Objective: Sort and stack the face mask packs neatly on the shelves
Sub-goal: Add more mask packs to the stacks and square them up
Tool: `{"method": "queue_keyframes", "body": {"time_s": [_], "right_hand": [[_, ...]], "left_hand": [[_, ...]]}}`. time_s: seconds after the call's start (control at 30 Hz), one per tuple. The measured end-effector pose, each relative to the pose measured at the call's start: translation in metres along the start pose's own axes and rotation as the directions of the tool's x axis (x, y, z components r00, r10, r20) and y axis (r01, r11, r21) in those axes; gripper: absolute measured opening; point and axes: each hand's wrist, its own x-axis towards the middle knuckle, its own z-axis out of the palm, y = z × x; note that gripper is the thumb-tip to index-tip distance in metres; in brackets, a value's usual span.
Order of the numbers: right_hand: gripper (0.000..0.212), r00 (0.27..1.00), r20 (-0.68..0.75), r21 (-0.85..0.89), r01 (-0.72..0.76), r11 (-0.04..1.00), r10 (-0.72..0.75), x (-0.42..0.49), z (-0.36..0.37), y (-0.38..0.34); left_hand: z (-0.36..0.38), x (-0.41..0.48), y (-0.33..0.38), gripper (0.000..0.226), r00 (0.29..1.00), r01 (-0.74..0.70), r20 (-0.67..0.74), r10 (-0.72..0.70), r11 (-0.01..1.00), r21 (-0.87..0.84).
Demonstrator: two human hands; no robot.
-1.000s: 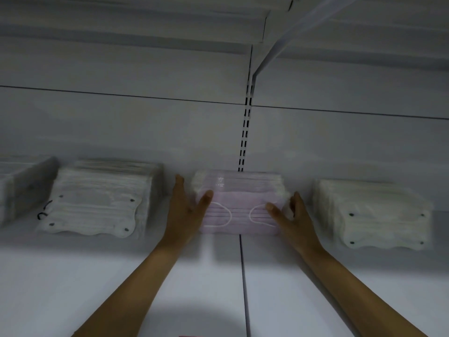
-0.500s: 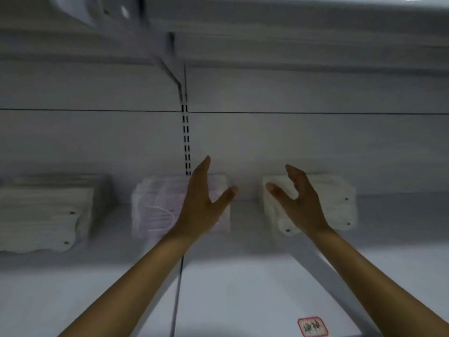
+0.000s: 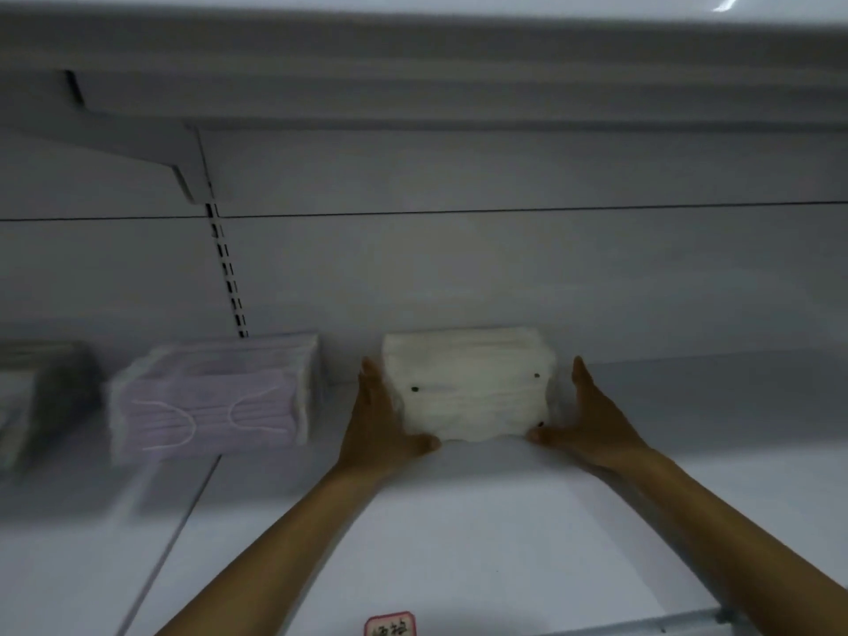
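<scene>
White face masks in a soft, clear-wrapped pack (image 3: 468,387) sit on a pale shelf (image 3: 482,534), pushed back close to the rear wall (image 3: 504,277). This pack is the landmark for everything else described.

Risks come first. Such a pack likely gives way under pressure, so squeezing too hard from both sides could bow it upward or make it slide out between the palms. Uneven pushing, one side ahead of the other, would probably leave it sitting crooked against the wall. A sideways shove could also carry it toward the lilac pack (image 3: 211,397) that lies to its left, with a gap of bare shelf between them.

The left hand (image 3: 381,429) lies flat against the pack's left end, fingers straight and pointing toward the wall, thumb tucked across the front lower corner. The right hand (image 3: 592,424) mirrors it on the right end, fingers straight, thumb at the front corner. Neither hand curls around the pack; both press it with extended fingers, so it sits squarely between them.

Further left of the pack, beyond the lilac one, a darker blurred stack (image 3: 36,397) shows at the edge of view. In front of the pack, at the shelf's near edge, sits a small red-bordered label (image 3: 390,624).
</scene>
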Motion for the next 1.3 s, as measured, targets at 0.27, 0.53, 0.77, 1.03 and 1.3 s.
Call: {"method": "queue_keyframes", "body": {"time_s": [0.27,0.53,0.77,1.03,1.3], "right_hand": [[0.151,0.986,0.146,0.127,0.059,0.99,-0.078,0.027,0.002,0.006],[0.135,0.995,0.049,0.35,0.068,0.934,-0.09,0.025,0.012,0.011],[0.072,0.992,0.018,0.637,-0.107,0.764,0.123,0.044,0.02,-0.026],[0.07,0.98,-0.123,0.694,-0.027,0.72,0.155,0.043,0.022,-0.033],[0.074,0.9,-0.436,0.528,0.246,0.813,0.011,0.031,0.022,-0.047]], "left_hand": [[0.012,0.007,0.005,0.157,0.986,0.162,-0.009,-0.165,0.974,-0.158],[0.022,0.004,0.004,0.121,0.969,0.165,-0.134,-0.208,0.946,-0.281],[0.023,0.003,-0.004,0.101,0.974,0.102,-0.166,-0.152,0.956,-0.274],[0.025,0.005,-0.012,0.135,0.985,0.061,-0.135,-0.11,0.944,-0.325],[0.031,0.011,-0.029,0.147,0.986,0.07,-0.136,-0.099,0.977,-0.202]]}}
